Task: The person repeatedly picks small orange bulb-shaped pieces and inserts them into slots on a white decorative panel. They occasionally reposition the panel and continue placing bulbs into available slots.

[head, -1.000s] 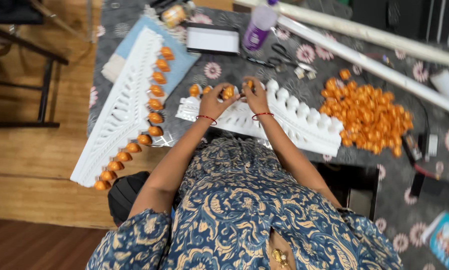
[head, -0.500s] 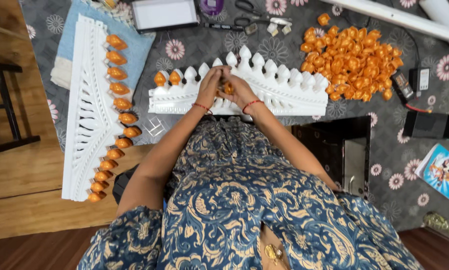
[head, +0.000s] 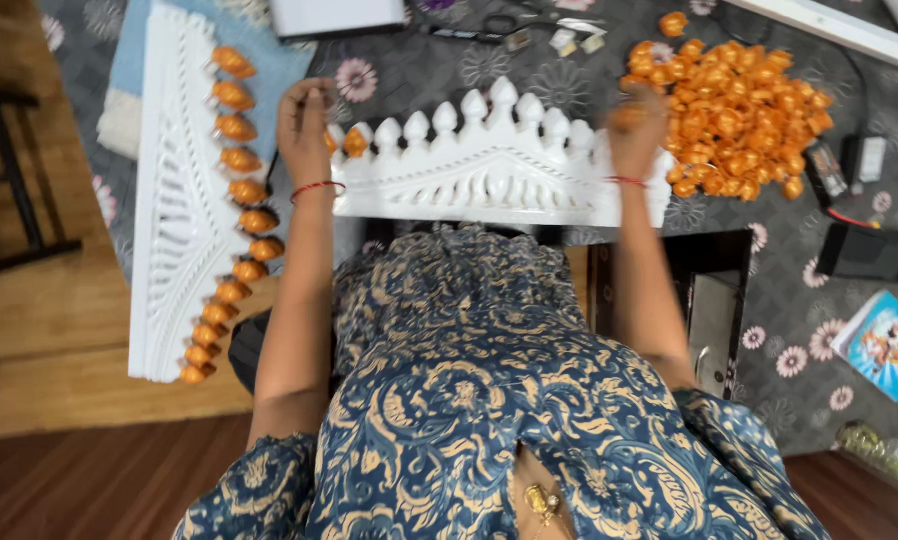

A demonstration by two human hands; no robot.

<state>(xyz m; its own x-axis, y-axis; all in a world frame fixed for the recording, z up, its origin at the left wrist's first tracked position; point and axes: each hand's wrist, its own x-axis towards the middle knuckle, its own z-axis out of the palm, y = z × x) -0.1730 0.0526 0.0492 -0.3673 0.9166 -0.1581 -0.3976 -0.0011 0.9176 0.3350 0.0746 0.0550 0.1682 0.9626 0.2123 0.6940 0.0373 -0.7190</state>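
In the head view, the white scalloped panel [head: 499, 170] lies across the upper middle of the frame on the table [head: 799, 290], its lower edge just above the table's near edge. The left hand [head: 306, 118] rests at the panel's left end, fingers curled close by an orange bead [head: 355, 143] set on a scallop; whether it pinches anything I cannot tell. The right hand [head: 637, 125] is at the panel's right end, blurred, at the rim of the heap of orange beads [head: 739, 100]; its grip is unclear. A second white panel [head: 174, 200], edged with beads, runs down the left of the frame. The flowered grey cloth is bare at the lower right, between a black box [head: 869, 250] and a small picture card [head: 884, 345]. Wooden floor [head: 59, 400] fills the lower left.
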